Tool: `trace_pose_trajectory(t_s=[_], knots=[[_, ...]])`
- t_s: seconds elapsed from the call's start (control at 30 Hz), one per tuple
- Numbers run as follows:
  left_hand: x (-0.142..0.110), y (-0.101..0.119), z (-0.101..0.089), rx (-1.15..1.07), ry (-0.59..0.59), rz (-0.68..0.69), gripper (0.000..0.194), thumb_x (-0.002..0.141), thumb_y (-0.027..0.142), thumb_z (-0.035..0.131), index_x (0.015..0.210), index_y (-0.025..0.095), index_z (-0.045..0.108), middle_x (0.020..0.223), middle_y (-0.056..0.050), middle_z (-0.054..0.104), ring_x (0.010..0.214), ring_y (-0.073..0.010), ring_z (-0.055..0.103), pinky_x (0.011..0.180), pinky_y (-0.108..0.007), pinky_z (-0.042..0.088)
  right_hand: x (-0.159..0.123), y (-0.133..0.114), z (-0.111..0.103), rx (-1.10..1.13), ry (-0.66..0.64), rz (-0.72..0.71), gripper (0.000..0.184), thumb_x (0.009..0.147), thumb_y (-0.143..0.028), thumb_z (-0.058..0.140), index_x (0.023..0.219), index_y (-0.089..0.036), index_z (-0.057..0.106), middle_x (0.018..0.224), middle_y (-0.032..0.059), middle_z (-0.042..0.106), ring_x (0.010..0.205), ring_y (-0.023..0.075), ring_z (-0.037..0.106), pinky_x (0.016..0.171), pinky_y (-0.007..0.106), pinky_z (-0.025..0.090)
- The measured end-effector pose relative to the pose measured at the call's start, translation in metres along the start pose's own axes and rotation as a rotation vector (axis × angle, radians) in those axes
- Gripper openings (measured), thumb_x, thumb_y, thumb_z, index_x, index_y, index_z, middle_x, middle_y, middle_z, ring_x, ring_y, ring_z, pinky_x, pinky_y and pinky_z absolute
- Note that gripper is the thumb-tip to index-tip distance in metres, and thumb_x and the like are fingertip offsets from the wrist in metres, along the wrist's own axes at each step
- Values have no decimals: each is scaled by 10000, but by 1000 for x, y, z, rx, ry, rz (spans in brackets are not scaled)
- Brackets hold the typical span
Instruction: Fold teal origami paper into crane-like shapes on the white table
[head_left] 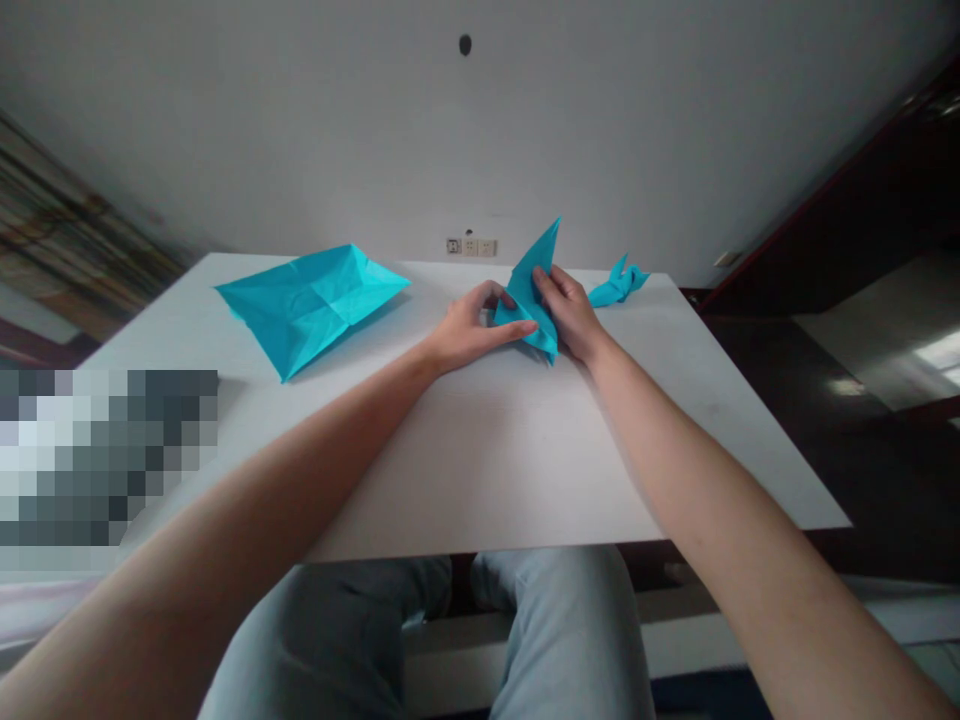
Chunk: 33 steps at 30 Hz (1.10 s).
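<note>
Between my hands, a partly folded sheet of turquoise paper [537,262] stands over the table, one pointed corner aimed upward. My left hand [480,325] grips its lower left part, the thumb laid across the front and the fingers curled behind. On the right side, my right hand [571,308] pinches the paper with the thumb on its face; most of its fingers are hidden. Behind my right hand lies a small folded turquoise paper figure [621,282] with pointed ends. A larger creased turquoise sheet [311,305] rests at the left, its edges slightly raised.
Everything lies on a white table [480,460], its near edge above my knees. A wall with sockets [471,247] rises behind it. A blurred-out pixelated patch [97,460] covers something at the left. Dark floor [787,400] shows at the right.
</note>
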<state>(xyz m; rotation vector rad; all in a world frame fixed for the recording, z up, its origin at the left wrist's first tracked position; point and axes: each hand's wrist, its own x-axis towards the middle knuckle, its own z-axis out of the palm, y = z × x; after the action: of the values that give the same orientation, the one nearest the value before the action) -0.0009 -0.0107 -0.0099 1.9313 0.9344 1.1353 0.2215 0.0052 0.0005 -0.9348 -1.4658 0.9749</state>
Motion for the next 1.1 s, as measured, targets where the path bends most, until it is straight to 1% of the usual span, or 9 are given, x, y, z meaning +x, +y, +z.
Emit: trace_pose_trajectory(t_s=[0.1,0.3,0.4,0.53,0.6,0.7,0.8,0.9,1.1], knots=[[0,5,-2,-1,-32,-52,685,858,821,956,1158,240,753,1198,-86,838,1178,-286,767,1102,-459,622,2,4,-1,-13,4,9,730,913,-992,791,1109,-289,780,1123,67,833,1149,306,788,1036,482,716],[0,7,-2,-5,-60,-46,638,831,693,1032,1175,241,744,1209,-100,849,1204,-323,795,1119,-537,641,6,10,-5,-27,-4,2,703,908,-983,810,1036,-293,774,1043,50,808,1116,301,779,1020,488,718],[0,7,-2,-2,-57,-51,611,823,648,1041,1167,238,747,1196,-92,852,1179,-309,795,1097,-513,639,6,10,-5,-26,3,0,696,921,-975,803,1036,-288,777,1029,56,793,1102,299,770,996,477,707],[3,6,-1,-6,-46,-71,472,875,567,970,1118,230,747,1167,-73,853,1146,-271,774,1068,-445,612,4,7,-3,-19,-12,24,713,882,-991,827,992,-289,761,966,40,777,1045,281,757,910,428,686],[4,6,-1,14,-31,-83,403,889,516,936,1088,227,739,1135,-59,844,1118,-253,756,1045,-416,595,1,3,-2,-4,-44,41,704,849,-966,881,995,-286,777,965,32,795,1018,268,761,887,406,675],[4,8,-1,51,-15,-86,344,893,468,915,1040,228,717,1074,-39,821,1058,-235,729,1005,-393,575,-2,-1,0,29,-86,65,669,817,-891,959,1055,-281,824,1028,33,851,1044,268,785,917,399,679],[4,10,-2,64,-12,-88,317,906,452,896,1013,229,699,1030,-31,803,1017,-228,713,974,-386,561,-4,-3,0,47,-105,87,647,795,-837,995,1082,-276,848,1087,36,886,1057,269,796,924,394,681],[4,9,-1,58,-16,-78,307,917,456,872,1023,222,703,1038,-37,798,1014,-228,708,971,-388,552,-5,-4,-1,53,-114,98,659,777,-827,1009,1086,-266,854,1130,45,900,1050,264,794,910,383,677],[5,3,-1,73,-21,-64,305,937,485,840,1033,227,710,1047,-42,798,997,-228,696,938,-384,543,-4,-3,-2,52,-112,101,616,798,-795,998,1077,-267,845,1106,39,886,1013,254,768,873,372,656]])
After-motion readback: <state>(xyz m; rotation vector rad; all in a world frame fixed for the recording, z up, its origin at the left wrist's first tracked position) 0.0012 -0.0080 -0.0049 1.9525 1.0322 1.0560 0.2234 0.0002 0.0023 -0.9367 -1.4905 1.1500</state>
